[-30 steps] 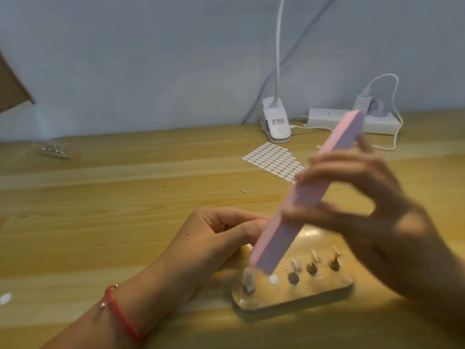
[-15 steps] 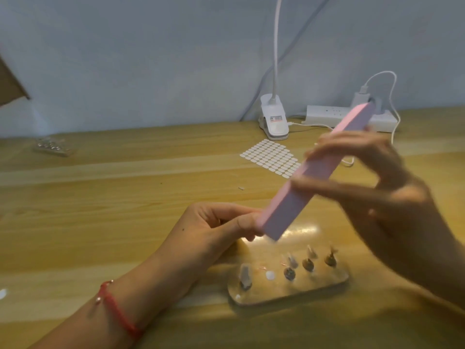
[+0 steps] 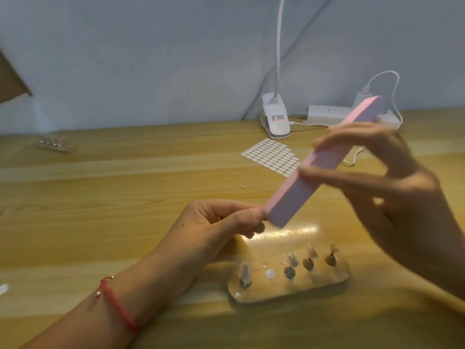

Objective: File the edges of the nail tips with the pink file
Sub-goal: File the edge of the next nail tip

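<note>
My right hand (image 3: 392, 192) grips the long pink file (image 3: 297, 195) around its middle and holds it slanted in the air, lower end pointing down-left. That lower end touches the fingertips of my left hand (image 3: 214, 227), whose thumb and forefinger pinch a small nail tip that is mostly hidden. Below both hands a clear oval holder (image 3: 289, 290) lies on the wooden table. It carries several small pegs with nail tips (image 3: 245, 273) on them, and one bare white spot (image 3: 270, 273).
A sheet of small white stickers (image 3: 271, 156) lies behind the hands. At the table's back edge stand a white clip lamp (image 3: 275, 119) and a power strip (image 3: 324, 113) with a plugged-in cable. A small clear pack (image 3: 54, 143) sits far left.
The file has risen from just above the holder's left peg and now meets my left fingertips. My left hand lifted slightly away from the holder.
</note>
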Motion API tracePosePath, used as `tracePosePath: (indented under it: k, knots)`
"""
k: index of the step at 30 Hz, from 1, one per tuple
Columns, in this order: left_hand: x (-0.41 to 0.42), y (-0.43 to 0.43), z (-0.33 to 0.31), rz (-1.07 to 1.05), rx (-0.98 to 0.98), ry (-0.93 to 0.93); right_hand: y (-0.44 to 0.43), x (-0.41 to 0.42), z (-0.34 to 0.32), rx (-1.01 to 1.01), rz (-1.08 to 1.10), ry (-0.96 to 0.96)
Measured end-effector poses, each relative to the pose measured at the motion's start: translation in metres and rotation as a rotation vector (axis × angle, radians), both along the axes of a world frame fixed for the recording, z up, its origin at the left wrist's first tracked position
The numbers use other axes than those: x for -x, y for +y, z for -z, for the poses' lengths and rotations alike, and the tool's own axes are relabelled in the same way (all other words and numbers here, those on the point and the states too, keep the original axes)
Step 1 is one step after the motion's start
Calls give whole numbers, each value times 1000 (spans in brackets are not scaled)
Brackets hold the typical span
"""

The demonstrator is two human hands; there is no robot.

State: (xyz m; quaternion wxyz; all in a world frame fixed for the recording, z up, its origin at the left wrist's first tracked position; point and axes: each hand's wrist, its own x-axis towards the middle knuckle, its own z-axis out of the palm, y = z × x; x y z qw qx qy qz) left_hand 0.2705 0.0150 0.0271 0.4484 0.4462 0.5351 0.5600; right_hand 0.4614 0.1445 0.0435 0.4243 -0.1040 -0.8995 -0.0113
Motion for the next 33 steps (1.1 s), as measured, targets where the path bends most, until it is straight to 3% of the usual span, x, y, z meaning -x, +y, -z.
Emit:
tracePosePath:
  k: [3, 7, 11, 14, 18, 22, 26, 30, 33]
  knots:
    - [-1, -1, 0, 23, 0, 0, -11, 5, 14, -76, -99, -71]
    - [0, 1, 1, -16, -13, 29, 3, -1, 2, 25, -26, -28]
    - [-2, 1, 0, -3, -22, 13, -8, 2, 12, -61, -101, -100]
    - [-2, 1, -2, -10, -11, 45, 5, -3, 0, 23, -24, -38]
    - [-5, 0, -4, 0, -15, -18, -9, 3, 18, -35, -128, -106]
    - [-5, 1, -1, -49, -7, -2, 4, -2, 5, 106, -70, -58]
    - [-6, 1, -2, -13, -8, -35, -9, 1, 21, 17, -167, -130]
    - [-5, 0, -3, -11, 2, 10, 6, -5, 10, 106, -104, -64]
    - [-4, 1, -2, 16, -15, 57, -10, 2, 25, 3, -208, -117]
